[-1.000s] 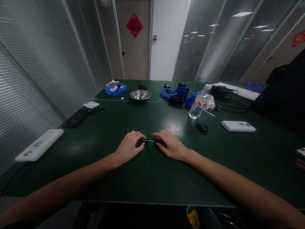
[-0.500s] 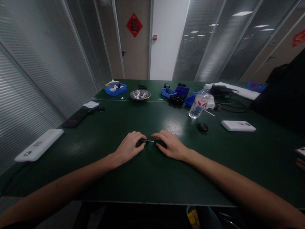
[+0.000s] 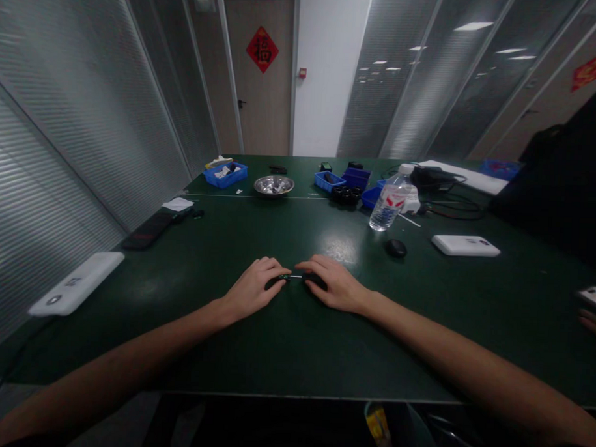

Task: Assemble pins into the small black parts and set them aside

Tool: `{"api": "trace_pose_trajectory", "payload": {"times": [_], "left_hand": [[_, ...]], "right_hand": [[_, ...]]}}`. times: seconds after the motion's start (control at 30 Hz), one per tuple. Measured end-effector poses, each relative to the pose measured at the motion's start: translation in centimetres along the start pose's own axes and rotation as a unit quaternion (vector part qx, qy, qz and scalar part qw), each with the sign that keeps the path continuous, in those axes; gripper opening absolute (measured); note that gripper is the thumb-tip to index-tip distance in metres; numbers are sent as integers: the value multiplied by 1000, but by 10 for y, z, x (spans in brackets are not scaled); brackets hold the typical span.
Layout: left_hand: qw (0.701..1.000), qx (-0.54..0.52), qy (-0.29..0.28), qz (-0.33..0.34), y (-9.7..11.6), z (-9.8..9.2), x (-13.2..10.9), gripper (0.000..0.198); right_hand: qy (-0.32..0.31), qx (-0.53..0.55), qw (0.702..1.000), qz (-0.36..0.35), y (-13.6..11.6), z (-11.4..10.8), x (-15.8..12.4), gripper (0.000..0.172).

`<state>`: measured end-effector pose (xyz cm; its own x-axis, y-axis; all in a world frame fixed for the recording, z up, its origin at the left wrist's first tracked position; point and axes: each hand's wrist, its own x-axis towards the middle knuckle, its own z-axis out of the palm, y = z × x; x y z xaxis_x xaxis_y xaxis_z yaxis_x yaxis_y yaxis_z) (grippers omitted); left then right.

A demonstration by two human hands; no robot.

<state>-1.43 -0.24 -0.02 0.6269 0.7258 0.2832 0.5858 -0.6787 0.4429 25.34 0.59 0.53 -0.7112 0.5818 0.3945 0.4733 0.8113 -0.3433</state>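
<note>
My left hand [image 3: 257, 284] rests low over the green table and pinches a small dark piece [image 3: 285, 276] between thumb and fingertips. Facing it, my right hand [image 3: 332, 282] is closed around the dark handle of a screwdriver [image 3: 297, 276]. Its thin metal shaft spans the short gap between the hands and points left at the small piece. Whether the tip sits in the piece is too small to make out. Most of the handle is hidden under my right fingers.
Ahead on the table [image 3: 225, 351] are a metal bowl [image 3: 274, 186], blue trays [image 3: 226, 174], a water bottle [image 3: 389, 200] and a black computer mouse [image 3: 396, 248]. White power banks lie left [image 3: 78, 284] and right [image 3: 466, 246]. Another person's hand [image 3: 592, 322] holds a phone at far right.
My left fingers have shifted slightly on the small dark piece, with the index finger reaching further over it. My right hand has hardly moved.
</note>
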Motion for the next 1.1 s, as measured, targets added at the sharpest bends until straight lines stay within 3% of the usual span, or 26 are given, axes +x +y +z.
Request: {"api": "trace_pose_trajectory", "payload": {"times": [1.1], "left_hand": [[999,-45,-3,16,5,-3,0,24]], "right_hand": [[-13,2,1000,-17,0,-1,0,34]]}}
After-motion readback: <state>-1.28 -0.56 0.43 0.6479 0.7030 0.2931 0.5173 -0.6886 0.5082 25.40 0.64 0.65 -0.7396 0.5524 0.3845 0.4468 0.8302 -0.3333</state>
